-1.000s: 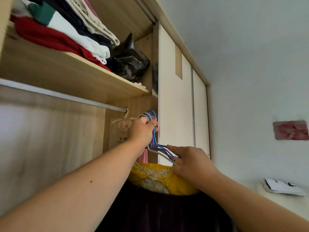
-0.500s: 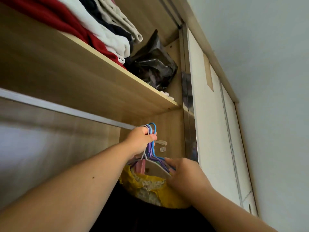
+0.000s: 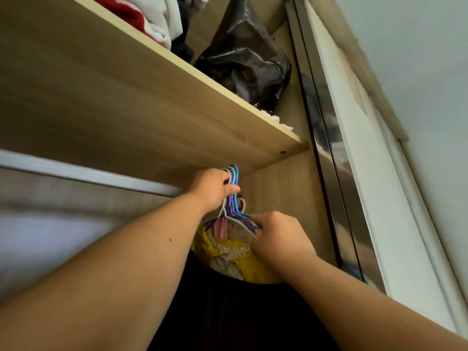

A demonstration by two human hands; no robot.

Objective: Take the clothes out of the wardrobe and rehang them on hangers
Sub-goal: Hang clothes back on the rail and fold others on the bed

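Observation:
Inside the wardrobe, my left hand (image 3: 212, 190) grips the hooks of a bunch of hangers (image 3: 234, 196), blue, purple and white, at the right end of the metal rail (image 3: 83, 172). My right hand (image 3: 276, 236) pinches the hangers' right arms just below. Under the hangers hang a yellow garment with a lace collar (image 3: 235, 257), a pink piece (image 3: 219, 228) and a dark purple garment (image 3: 228, 312). The rail end is hidden behind my left hand.
A wooden shelf (image 3: 177, 105) runs right above the rail, carrying folded red, white and dark clothes (image 3: 154, 19) and a black plastic bag (image 3: 248, 59). The white sliding door (image 3: 374, 188) with its metal edge stands to the right.
The view has tilted upward and moved closer to the wardrobe. Both hands keep their hold on the hangers; the right hand has shifted slightly up the hanger arms.

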